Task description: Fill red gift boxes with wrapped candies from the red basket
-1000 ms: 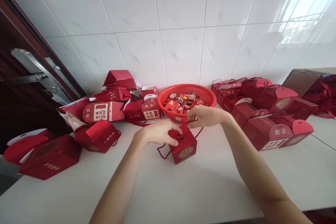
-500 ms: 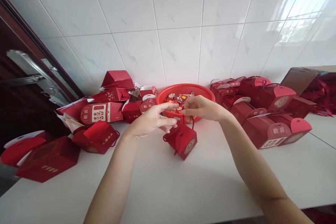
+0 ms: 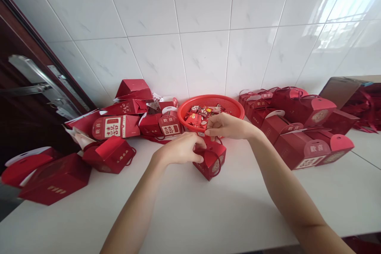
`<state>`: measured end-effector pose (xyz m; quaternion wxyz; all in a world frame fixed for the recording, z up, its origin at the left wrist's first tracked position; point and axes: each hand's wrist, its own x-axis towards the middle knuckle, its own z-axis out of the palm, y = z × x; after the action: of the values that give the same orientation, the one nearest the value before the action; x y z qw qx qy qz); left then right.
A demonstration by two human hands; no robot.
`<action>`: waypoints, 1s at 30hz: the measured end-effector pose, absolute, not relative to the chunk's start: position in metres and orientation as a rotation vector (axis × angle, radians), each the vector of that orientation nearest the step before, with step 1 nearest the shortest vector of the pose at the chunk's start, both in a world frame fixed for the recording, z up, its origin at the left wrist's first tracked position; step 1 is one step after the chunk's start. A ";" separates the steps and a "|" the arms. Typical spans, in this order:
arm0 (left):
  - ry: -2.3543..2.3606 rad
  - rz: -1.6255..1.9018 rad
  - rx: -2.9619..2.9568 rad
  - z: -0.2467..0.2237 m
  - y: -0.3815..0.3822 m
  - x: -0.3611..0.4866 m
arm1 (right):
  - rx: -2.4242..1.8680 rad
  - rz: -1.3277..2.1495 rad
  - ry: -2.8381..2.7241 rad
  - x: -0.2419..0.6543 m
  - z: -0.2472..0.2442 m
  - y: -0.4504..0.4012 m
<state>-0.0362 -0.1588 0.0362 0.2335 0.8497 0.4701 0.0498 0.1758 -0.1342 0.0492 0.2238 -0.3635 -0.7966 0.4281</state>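
Note:
A small red gift box (image 3: 210, 166) with a dark red cord loop on its near side stands on the white table in front of me. My left hand (image 3: 183, 149) is curled over the box's upper left edge, its thumb and fingers closed on the cardboard. Just above the box's far side, my right hand (image 3: 226, 126) is in a pinch. What lies between its fingertips is too small to make out; a bit of cord shows beneath them. Behind both hands sits a red plastic basket (image 3: 182, 108) with wrapped sweets (image 3: 195, 119) in it, partly covered by my right hand.
Red boxes, some with open flaps, lie at left, among them a box with a cord (image 3: 108, 154). More red boxes (image 3: 300, 147) are grouped at right. Beyond them stands a cardboard carton (image 3: 337, 91). A tiled wall (image 3: 205, 59) backs the table; a door handle (image 3: 29, 87) is far left.
My left hand has come down and right onto the box, its fingers closing. My right hand stays pinched nearly in place. The cord loop now hangs on the box's near side.

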 end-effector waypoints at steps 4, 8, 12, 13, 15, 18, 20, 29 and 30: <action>1.203 0.083 2.329 0.031 -0.152 -0.034 | -1.001 1.183 -2.234 0.175 0.050 -0.135; 1.155 0.197 2.256 0.036 -0.151 -0.038 | -1.005 1.194 -2.275 0.175 0.049 -0.134; 1.074 0.436 2.124 0.041 -0.154 -0.037 | -1.021 1.176 -2.318 0.175 0.049 -0.133; 1.060 0.489 2.098 0.042 -0.155 -0.036 | -1.025 1.173 -2.314 0.175 0.049 -0.133; 1.048 0.575 2.069 0.042 -0.156 -0.033 | -1.050 1.157 -2.299 0.175 0.049 -0.133; 1.057 0.692 2.057 0.040 -0.155 -0.028 | -1.116 1.097 -2.303 0.174 0.048 -0.133; 1.071 0.750 2.046 0.040 -0.155 -0.025 | -1.115 1.070 -2.305 0.173 0.047 -0.134; 1.182 0.719 2.060 0.040 -0.156 -0.030 | -1.000 1.084 -2.074 0.170 0.046 -0.136; 1.217 0.671 2.079 0.040 -0.156 -0.030 | -0.994 1.079 -2.059 0.170 0.047 -0.137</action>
<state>-0.0299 -0.1557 0.0396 0.3152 0.7890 0.4619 0.2547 0.1702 -0.1370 0.0469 0.3017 -0.3748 -0.7764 0.4070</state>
